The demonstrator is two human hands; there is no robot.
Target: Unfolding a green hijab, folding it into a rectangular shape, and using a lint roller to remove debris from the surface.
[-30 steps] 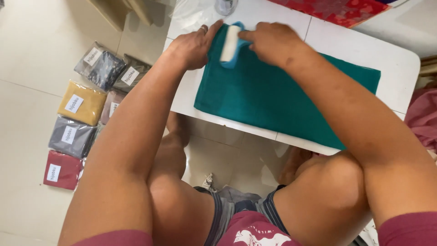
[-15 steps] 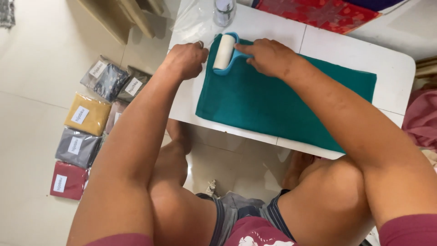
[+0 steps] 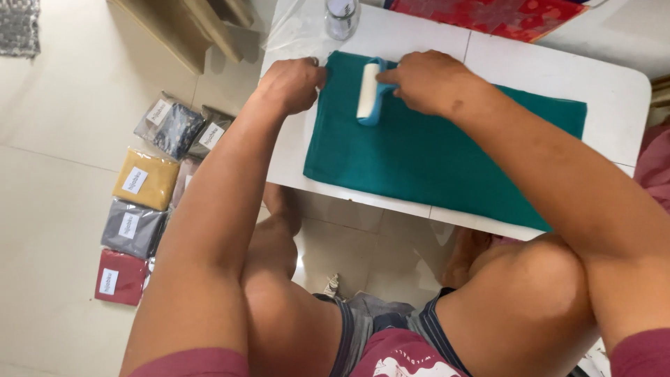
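Teal cloth (image 3: pixel 433 157): one piece, plain weave, solid blue-green, no print or trim visible. Folded flat to a long rectangle with neat straight edges; surface smooth, only faint creasing. It lies on the white table (image 3: pixel 614 98), covering most of the near half, its long front edge close to the table's near rim and its left end short of the table's left edge.

Lint roller (image 3: pixel 368 91): white cylinder on a light blue frame and handle. It rests on the cloth near the cloth's far left corner, roll set crosswise to the cloth's long side.

Right hand (image 3: pixel 426 80): on the cloth just right of the roller, fingers curled tight around the blue handle (the handle itself is mostly hidden under the hand).

Left hand (image 3: pixel 293 84): at the cloth's far left corner, knuckles up, fingers bent down onto the edge; whether it pinches the fabric or only presses it cannot be told.

Clear glass jar (image 3: pixel 342 15): on the table beyond the cloth's far left corner, apart from it.

Red patterned fabric (image 3: pixel 502 14): at the table's far edge, beyond the cloth.

Bagged folded fabrics (image 3: pixel 143 202): labelled clear packets, mustard, grey, maroon and dark prints, in a row on the tiled floor left of the table.
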